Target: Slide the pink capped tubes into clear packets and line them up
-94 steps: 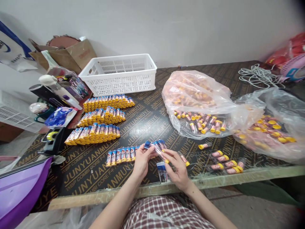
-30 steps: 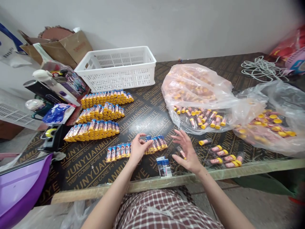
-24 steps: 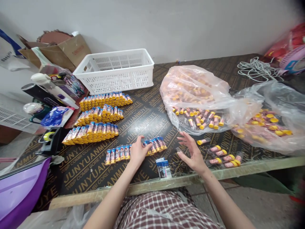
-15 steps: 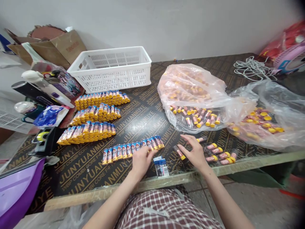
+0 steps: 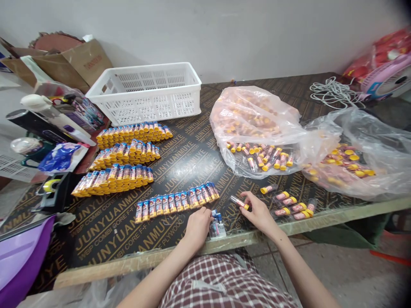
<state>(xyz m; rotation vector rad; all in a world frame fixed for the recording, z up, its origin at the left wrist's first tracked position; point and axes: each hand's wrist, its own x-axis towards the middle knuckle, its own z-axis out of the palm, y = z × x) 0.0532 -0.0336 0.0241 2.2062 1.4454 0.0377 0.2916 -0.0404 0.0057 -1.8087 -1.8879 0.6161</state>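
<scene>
My left hand (image 5: 199, 224) has its fingers pinched together at the left edge of a small stack of blue-and-white printed labels (image 5: 219, 227); the fingertips are partly hidden. In my right hand (image 5: 258, 214), thumb and fingers grip a clear small tube with a yellow cap (image 5: 237, 200) by its capped end, tilted just over the table. Beyond my left hand lies a row of labelled tubes (image 5: 175, 202), blue at the top and yellow at the bottom. Several unlabelled yellow-capped tubes (image 5: 289, 201) lie loose to the right of my right hand.
Three stacked rows of labelled tubes (image 5: 128, 173) lie at the left, before a white plastic basket (image 5: 154, 105). Plastic bags of tubes (image 5: 257, 115) stand at the right. A tape dispenser (image 5: 53, 190) and purple dustpan-like item (image 5: 27, 261) are far left; a cord (image 5: 334, 94) lies back right.
My left hand has moved from the row's right end down to the label stack. The right hand has closed on the loose tube, lifting and turning it slightly. The view has shifted a little.
</scene>
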